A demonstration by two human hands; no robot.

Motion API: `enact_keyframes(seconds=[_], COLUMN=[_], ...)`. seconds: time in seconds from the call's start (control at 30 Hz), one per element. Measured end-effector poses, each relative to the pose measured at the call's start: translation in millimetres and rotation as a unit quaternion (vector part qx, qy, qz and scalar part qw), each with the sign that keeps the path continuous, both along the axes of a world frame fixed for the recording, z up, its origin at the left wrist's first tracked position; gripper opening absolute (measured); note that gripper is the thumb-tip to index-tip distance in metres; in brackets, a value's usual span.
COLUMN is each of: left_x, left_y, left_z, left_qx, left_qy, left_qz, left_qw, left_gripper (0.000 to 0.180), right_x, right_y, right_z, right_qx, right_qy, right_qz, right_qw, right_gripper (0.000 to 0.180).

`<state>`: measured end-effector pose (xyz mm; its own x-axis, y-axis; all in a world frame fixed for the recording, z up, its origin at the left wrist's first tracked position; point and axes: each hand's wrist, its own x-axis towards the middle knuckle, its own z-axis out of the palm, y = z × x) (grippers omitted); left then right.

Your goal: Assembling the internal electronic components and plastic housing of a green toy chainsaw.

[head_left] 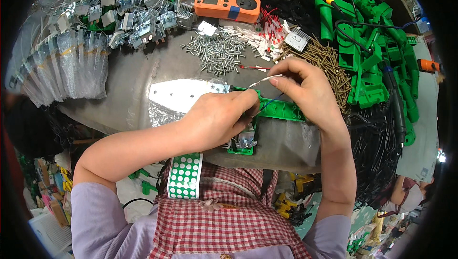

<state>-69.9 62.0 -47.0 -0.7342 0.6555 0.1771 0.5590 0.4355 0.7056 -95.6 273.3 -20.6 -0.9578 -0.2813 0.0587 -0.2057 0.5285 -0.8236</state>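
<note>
Landmark: green housing mid worktop. Far left of housing, stacked clear bags. Up-left of housing, metal brackets. Left hand curled over housing's left end, grip closed, fingertips pinching at blue wire. Above housing, silver screws, orange meter behind. Right hand over housing's right part, thumb and forefinger pinched shut on white wire. Right of housing, brass screws, green parts, black cables.
</note>
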Motion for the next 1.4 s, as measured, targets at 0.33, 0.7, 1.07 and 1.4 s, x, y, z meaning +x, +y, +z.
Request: enact_keyframes(seconds=[0.33, 0.7, 1.07, 1.4], left_x=[0.2, 0.3, -0.6, -1.5], left_y=[0.3, 3.1, 2.0, 3.4], left_z=[1.6, -0.4, -0.6, 1.7], left_qx=[-0.003, -0.011, -0.020, -0.003], left_qy=[-0.007, 0.004, 0.009, 0.002], left_qz=[-0.004, 0.005, 0.008, -0.006], left_qw=[1.000, 1.000, 1.000, 1.000], left_gripper=[0.026, 0.025, 0.025, 0.026], right_x=[-4.8, -2.2, -0.5, 9.9], right_y=[0.3, -4.1, -3.4, -8.2], right_z=[-2.7, 18.4, 7.1, -21.0], right_qx=[-0.004, 0.188, 0.063, 0.114], right_qy=[-0.081, 0.090, -0.054, 0.249], right_qz=[0.038, 0.058, 0.083, 0.025], right_qw=[0.996, 0.976, 0.993, 0.962], right_gripper=[0.019, 0.016, 0.018, 0.017])
